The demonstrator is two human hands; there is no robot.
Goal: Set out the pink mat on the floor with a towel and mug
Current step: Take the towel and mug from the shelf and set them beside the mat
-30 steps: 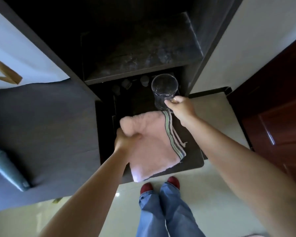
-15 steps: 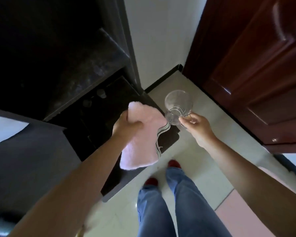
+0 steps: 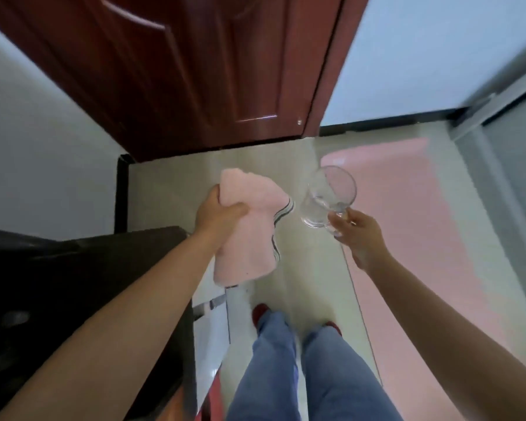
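My left hand (image 3: 217,212) grips a pink towel (image 3: 249,229) with striped edging, which hangs down above the pale tiled floor. My right hand (image 3: 357,235) holds a clear glass mug (image 3: 328,200) by its handle, tilted with its mouth facing up and toward me. The pink mat (image 3: 422,238) lies flat on the floor to the right, running from the far wall toward me. The mug hangs over the mat's left edge.
A dark red door (image 3: 195,71) stands ahead. A dark cabinet (image 3: 82,284) fills the lower left beside my left arm. White wall with black skirting (image 3: 407,118) lies at the far right. My legs in blue jeans and red shoes (image 3: 260,312) stand on the tiles (image 3: 310,284).
My view has swung right from the dark cabinet to the door and the floor. Both hands carried the towel and mug away from the shelf; the pink mat has come into view.
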